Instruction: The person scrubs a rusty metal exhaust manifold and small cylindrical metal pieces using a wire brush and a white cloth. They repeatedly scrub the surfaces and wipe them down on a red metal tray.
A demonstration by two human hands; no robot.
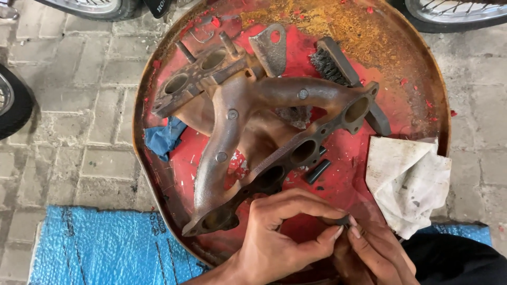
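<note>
The rusty manifold [248, 132] fills the middle of the red tray [417, 89]. A wire brush [343, 74] and white rag [409, 182] crowd its right side. Bare tray shows only at the upper right.

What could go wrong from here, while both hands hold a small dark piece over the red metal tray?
1. The small dark piece is pinched only at the fingertips of the left hand and right hand; it may slip and fall among the loose parts.
2. The rusty cast-iron exhaust manifold lies just beside the left hand; its rough flange might scrape the knuckles.
3. The short black tube on the round red metal tray might roll away if bumped.
</note>
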